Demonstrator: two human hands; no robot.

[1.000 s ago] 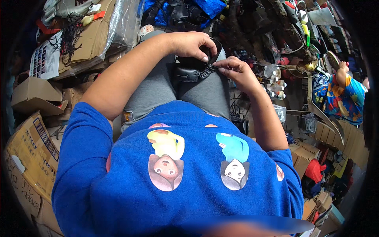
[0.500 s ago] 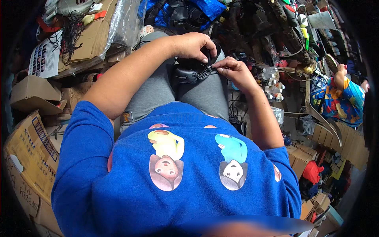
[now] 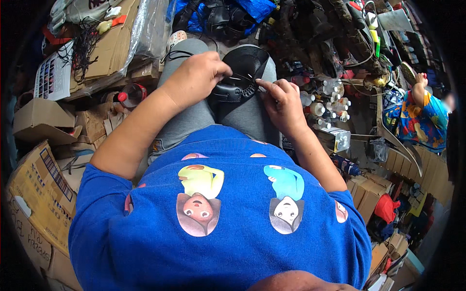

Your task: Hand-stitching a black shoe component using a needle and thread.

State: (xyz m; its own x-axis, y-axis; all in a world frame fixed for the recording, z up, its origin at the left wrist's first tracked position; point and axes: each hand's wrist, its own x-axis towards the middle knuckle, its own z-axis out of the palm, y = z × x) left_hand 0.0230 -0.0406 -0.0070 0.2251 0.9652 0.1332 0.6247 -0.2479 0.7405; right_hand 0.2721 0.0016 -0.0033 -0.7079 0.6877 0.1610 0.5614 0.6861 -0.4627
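Note:
A black leather shoe point(image 3: 244, 59) lies across my thighs, with a row of coiled stitching point(image 3: 249, 90) along its near right edge. My left hand point(image 3: 203, 73) is raised just left of the shoe, fingers pinched together on a thin dark thread. Two slim pale glints like needles show against the black leather between my hands. At the right edge of the stitching, my right hand point(image 3: 282, 99) has its thumb and forefinger closed; what they pinch is too small to make out. A black cord point(image 3: 177, 55) loops over my left knee.
Several small bottles point(image 3: 318, 109) stand right of my leg. Flattened cardboard point(image 3: 109, 53) and an open box point(image 3: 43, 119) lie to the left, near a red-capped bottle point(image 3: 132, 95). Black footwear lies on blue plastic point(image 3: 257, 10) ahead. Another person point(image 3: 421, 116) is at the far right.
My left hand has moved left, away from the stitching, uncovering more of the shoe. My right hand has shifted slightly down and stays beside the shoe's edge.

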